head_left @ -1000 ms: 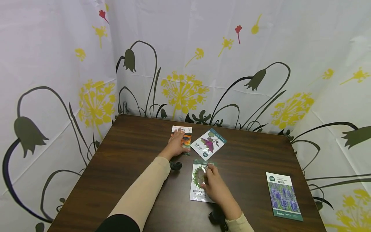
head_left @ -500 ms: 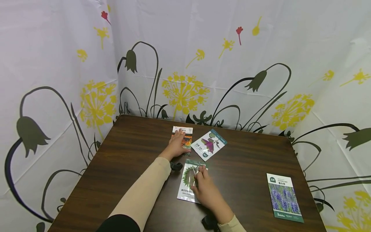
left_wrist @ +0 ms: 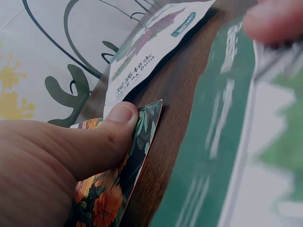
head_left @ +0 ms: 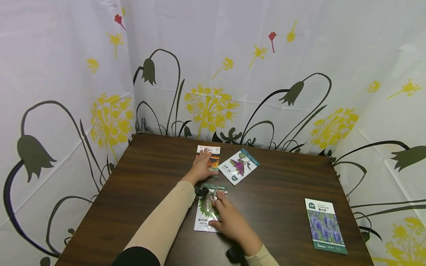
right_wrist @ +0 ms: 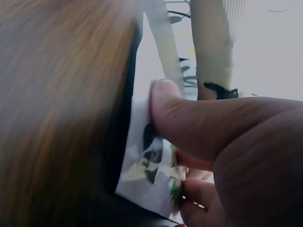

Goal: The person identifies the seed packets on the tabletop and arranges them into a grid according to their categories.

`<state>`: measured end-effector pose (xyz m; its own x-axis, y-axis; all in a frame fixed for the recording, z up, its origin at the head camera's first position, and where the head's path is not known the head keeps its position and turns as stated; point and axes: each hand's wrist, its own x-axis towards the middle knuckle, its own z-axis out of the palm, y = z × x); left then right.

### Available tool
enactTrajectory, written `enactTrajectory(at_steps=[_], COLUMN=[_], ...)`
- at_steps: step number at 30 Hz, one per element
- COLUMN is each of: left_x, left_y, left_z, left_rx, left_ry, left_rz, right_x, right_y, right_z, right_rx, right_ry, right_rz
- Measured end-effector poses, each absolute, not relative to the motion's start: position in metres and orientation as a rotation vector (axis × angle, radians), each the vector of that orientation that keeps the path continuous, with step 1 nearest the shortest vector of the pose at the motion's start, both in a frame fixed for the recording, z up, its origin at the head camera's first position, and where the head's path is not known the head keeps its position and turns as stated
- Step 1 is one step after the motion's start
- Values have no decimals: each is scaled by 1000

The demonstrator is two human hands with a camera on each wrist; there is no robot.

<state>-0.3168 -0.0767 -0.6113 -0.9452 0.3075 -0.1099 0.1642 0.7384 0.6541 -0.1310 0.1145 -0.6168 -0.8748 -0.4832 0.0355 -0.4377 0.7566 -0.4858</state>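
Note:
My left hand (head_left: 200, 169) rests with spread fingers on an orange-flower seed packet (head_left: 214, 162) near the table's back edge. In the left wrist view its thumb (left_wrist: 120, 116) presses on the packet's face. Nearer to me, my right hand (head_left: 233, 221) pinches a white seed packet (head_left: 202, 222) with a green top band and green leaves. Its thumb (right_wrist: 165, 99) lies across this packet in the right wrist view, with the other fingers bent at the far side. My left wrist overlaps the packet's top left corner. A white seed packet with a purple plant (head_left: 237, 167) lies slanted beside the orange one.
A lavender seed packet (head_left: 326, 227) lies alone on the right of the dark wooden table (head_left: 276, 207). A white curtain with printed flowers (head_left: 206, 44) hangs close behind the table. A black band (head_left: 201, 191) sits on the left wrist.
My right hand has slid the green-leaf seed packet leftward, and it now lies just below the orange-flower packet, partly behind my left wrist. My left hand has stayed in place.

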Motion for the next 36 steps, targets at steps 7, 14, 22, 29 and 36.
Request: enactTrajectory(at_steps=[7,14,22,29,36], left_x=[-324,-329,-335,-332,-330], left_y=[-78,-79,-82,-80,-78], left_z=[-621,-626,-632,-630,-628], left_rx=[351,341,333,359,350], left_ry=[2708,2680,2687,2667,2684], left_rz=[981,1003,1025,987,989], right_x=[-135,-137,-141,-142,-144], right_y=[100,91,85,86,89], right_z=[-615,-619,-622,-629,-628], right_rx=[-794,-853,-908,-910,-959], right_ry=[2831,2839,2873,2846,2846], right_rz=[-741,-786,-746,-870,-1005])
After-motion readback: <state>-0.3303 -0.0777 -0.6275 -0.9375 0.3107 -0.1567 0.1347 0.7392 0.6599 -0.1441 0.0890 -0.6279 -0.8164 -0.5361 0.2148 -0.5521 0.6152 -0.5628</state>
